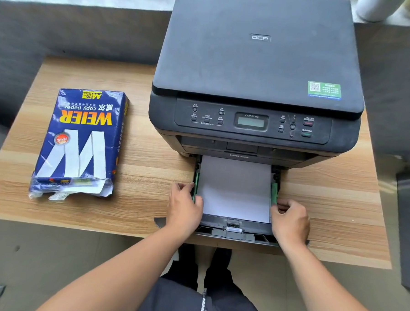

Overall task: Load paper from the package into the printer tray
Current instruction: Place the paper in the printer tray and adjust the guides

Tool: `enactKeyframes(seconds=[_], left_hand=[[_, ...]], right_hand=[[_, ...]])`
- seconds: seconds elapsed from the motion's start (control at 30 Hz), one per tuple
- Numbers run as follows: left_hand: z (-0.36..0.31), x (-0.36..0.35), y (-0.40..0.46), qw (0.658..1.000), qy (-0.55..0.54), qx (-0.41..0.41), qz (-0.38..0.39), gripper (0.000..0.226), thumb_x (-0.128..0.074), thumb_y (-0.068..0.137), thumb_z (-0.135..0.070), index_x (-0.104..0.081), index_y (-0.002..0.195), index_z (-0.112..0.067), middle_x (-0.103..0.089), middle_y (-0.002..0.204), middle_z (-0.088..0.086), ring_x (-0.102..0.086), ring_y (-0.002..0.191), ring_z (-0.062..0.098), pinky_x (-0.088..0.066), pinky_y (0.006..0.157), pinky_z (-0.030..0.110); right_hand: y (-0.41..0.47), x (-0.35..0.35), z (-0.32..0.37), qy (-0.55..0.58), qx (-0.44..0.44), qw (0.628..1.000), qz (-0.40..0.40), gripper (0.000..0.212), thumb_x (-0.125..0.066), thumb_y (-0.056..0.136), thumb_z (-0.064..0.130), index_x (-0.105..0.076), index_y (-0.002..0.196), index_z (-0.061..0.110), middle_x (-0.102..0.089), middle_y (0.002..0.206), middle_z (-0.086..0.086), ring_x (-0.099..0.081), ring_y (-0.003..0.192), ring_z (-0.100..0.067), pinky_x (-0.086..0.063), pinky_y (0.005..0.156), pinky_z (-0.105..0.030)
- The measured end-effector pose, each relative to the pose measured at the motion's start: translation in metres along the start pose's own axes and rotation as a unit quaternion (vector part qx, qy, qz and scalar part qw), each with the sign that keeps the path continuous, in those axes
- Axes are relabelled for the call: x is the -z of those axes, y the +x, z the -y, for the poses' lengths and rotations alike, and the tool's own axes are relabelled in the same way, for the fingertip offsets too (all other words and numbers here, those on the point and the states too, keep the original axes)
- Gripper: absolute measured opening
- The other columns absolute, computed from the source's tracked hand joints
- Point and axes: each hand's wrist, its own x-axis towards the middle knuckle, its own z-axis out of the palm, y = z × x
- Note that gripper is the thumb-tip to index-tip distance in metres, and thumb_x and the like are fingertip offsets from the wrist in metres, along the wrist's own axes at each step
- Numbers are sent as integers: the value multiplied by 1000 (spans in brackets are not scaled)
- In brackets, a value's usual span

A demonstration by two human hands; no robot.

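Observation:
A dark grey printer (256,63) stands on a wooden table, its paper tray (235,232) pulled out toward me. A stack of white paper (235,190) lies flat in the tray between green side guides. My left hand (184,206) rests on the tray's left side, thumb on the paper edge, fingers at the left green guide. My right hand (289,219) pinches the right green guide (274,192). The blue paper package (81,141) lies on the table to the left, its near end torn open with sheets showing.
The wooden table (146,176) ends just below the tray, whose front overhangs the edge. My dark-trousered legs are under it. A grey wall runs behind, a black chair (409,225) stands at the right, and a white cylinder (375,8) sits at the top right.

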Motion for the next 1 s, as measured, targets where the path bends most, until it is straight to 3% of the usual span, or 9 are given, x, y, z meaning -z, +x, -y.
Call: enactKeyframes(seconds=[0.2, 0.3, 0.4, 0.5, 0.67, 0.73, 0.8, 0.87, 1.0], left_hand=[[-24, -10, -3, 995, 18, 85, 44, 41, -51, 88, -18, -45, 126, -3, -29, 131, 16, -40, 120, 37, -40, 96, 43], [-34, -15, -6, 993, 16, 107, 39, 35, -52, 86, -19, -46, 115, -1, -26, 130, 15, -37, 118, 37, -41, 88, 43], [-28, -17, -12, 996, -5, 85, 14, 52, -53, 86, -20, -39, 133, -3, -30, 130, 13, -37, 120, 34, -37, 79, 39], [-20, -16, -16, 998, -21, 60, 6, 63, -50, 89, -19, -28, 146, -6, -34, 133, 13, -36, 126, 31, -37, 83, 38], [-25, -15, -16, 997, -29, 75, 7, 64, -49, 90, -20, -27, 147, -5, -37, 147, 15, -28, 137, 31, -37, 100, 45], [-26, -14, -18, 997, -36, 68, 9, 58, -48, 90, -19, -33, 144, -5, -47, 141, 15, -31, 133, 30, -37, 93, 40], [-27, -13, -20, 997, -38, 61, 15, 53, -48, 90, -17, -39, 141, -7, -56, 122, 15, -33, 127, 29, -32, 82, 34], [-28, -10, -20, 997, -36, 60, 14, 49, -49, 90, -16, -44, 138, -9, -50, 99, 7, -35, 125, 28, -30, 79, 31], [-26, -5, -19, 999, -20, 37, 21, 47, -51, 88, -15, -46, 135, -11, -46, 97, 3, -37, 123, 28, -33, 79, 31]], right_hand=[[-2, -2, -2, -29, 11, 1000, 0, 21, -65, 85, 21, -77, 101, 15, -79, 93, -14, -69, 88, -39, -45, 68, -34], [-1, -2, -3, -27, 13, 1000, 5, 21, -65, 86, 21, -77, 102, 14, -79, 94, -15, -70, 89, -38, -46, 69, -34], [1, -1, -3, -23, 10, 1000, 10, 21, -66, 87, 21, -77, 103, 14, -79, 96, -14, -70, 91, -38, -45, 69, -33], [1, -1, -3, -24, 6, 1000, 13, 22, -66, 87, 22, -77, 104, 14, -79, 97, -14, -69, 91, -38, -42, 68, -31], [2, -2, -4, -21, 11, 1000, 7, 22, -66, 86, 20, -78, 103, 13, -79, 97, -15, -69, 91, -38, -48, 71, -34], [2, -2, -4, -17, 15, 1000, 7, 22, -66, 85, 20, -78, 102, 12, -79, 96, -15, -70, 91, -38, -51, 74, -36], [1, -3, -3, -15, 21, 1000, 7, 22, -66, 84, 19, -78, 101, 11, -79, 95, -15, -70, 90, -37, -52, 75, -37], [0, -3, -3, -16, 27, 999, 6, 21, -66, 85, 19, -78, 101, 11, -79, 94, -15, -70, 89, -37, -52, 74, -37], [0, -4, -4, -22, 31, 999, 3, 21, -66, 85, 19, -77, 101, 11, -79, 93, -15, -70, 88, -38, -52, 73, -37]])
